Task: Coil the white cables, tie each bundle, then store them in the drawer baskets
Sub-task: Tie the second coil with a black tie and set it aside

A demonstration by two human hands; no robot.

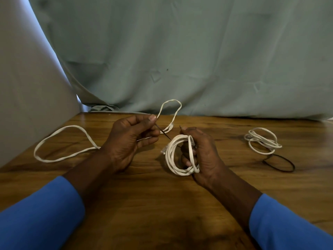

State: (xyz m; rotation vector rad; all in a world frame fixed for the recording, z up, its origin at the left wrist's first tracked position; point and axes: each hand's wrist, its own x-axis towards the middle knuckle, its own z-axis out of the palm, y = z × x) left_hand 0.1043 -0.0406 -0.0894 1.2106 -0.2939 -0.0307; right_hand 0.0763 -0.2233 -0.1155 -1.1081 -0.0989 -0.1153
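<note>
Blue sleeves (41,213) lowest in frame. My right hand (203,156) grips a coiled white cable (173,157); left hand (126,141) pinches a thin dark tie (164,132) beside it. I judge tying is underway. Second bundle (263,141) lies far right on the table (144,195); loose cable (61,141) sprawls left, uncoiled. No baskets in sight

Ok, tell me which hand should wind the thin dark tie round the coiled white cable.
Probably left. The left hand pinches the thin dark tie and is free to move; the right hand grips the coiled white cable, steadying it.
</note>
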